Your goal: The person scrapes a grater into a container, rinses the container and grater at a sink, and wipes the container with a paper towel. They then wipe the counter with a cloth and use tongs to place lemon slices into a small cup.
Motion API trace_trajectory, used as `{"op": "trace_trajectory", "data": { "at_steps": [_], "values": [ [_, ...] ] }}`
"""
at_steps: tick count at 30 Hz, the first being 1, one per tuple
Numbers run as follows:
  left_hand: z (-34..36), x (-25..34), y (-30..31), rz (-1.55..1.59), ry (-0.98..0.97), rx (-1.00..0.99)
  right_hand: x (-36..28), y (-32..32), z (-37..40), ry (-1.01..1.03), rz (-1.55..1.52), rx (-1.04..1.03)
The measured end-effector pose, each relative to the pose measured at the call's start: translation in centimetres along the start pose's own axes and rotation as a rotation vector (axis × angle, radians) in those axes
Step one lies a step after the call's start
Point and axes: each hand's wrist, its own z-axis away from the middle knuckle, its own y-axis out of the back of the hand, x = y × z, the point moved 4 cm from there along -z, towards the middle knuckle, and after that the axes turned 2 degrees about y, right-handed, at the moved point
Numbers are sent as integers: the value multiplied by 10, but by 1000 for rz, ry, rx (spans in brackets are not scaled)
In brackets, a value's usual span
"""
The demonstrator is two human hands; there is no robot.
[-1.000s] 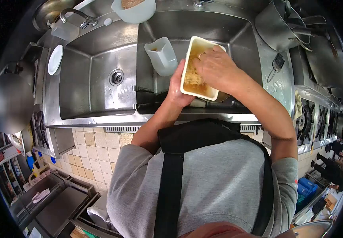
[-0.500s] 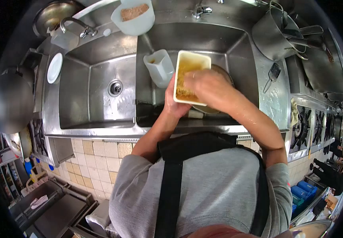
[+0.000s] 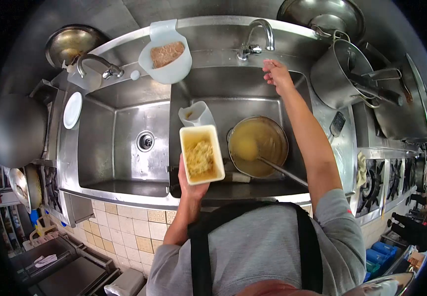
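My left hand (image 3: 191,190) grips a white rectangular tub (image 3: 218,170) from below and its side, over the front of the right sink basin. Pale yellow shredded food (image 3: 200,158) sits in liquid inside it. My right hand (image 3: 276,75) is stretched out just below the faucet (image 3: 268,37), holding nothing, its fingers partly curled and apart. A round metal pot (image 3: 283,143) of cloudy yellowish liquid stands in the basin, with a long-handled ladle (image 3: 282,170) resting in it. Behind the tub lies a translucent plastic jug (image 3: 201,114), partly hidden.
On the rear ledge is a translucent container (image 3: 166,74) with a brown block inside. A white oval dish (image 3: 73,110) lies at the left edge. To the right stand a large steel pot (image 3: 329,79) with utensils in it and a grater-like tool (image 3: 337,123).
My right hand has come out of the tub and moved up toward the faucet. My left hand has brought the tub nearer to me and leftward, uncovering the pot and ladle.
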Motion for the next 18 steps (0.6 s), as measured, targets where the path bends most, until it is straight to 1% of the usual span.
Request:
{"op": "trace_trajectory", "data": {
  "at_steps": [2, 3, 4, 6, 9, 12, 15, 18],
  "values": [
    [4, 10, 9, 7, -62, 82, 12, -1, -34, -62, -31, 121],
    [7, 13, 8, 21, -87, 60, 12, -5, -46, -96, -61, 167],
    [8, 17, 13, 20, -100, 12, 11, -11, -59, -111, -85, 146],
    [9, 22, 22, -49, -164, 59, 13, -19, -82, -147, -126, 106],
    [5, 22, 26, -58, -157, 90, 19, -25, -103, -136, -27, 46],
    [-8, 19, 27, -60, -129, 53, 25, -20, -112, -59, -239, -44],
    [-16, 14, 23, -25, -97, 30, 21, -14, -92, 210, -286, -49],
    [-22, 12, 18, -20, -82, 14, 28, -3, -58, 450, 59, 14]
  ]
}}
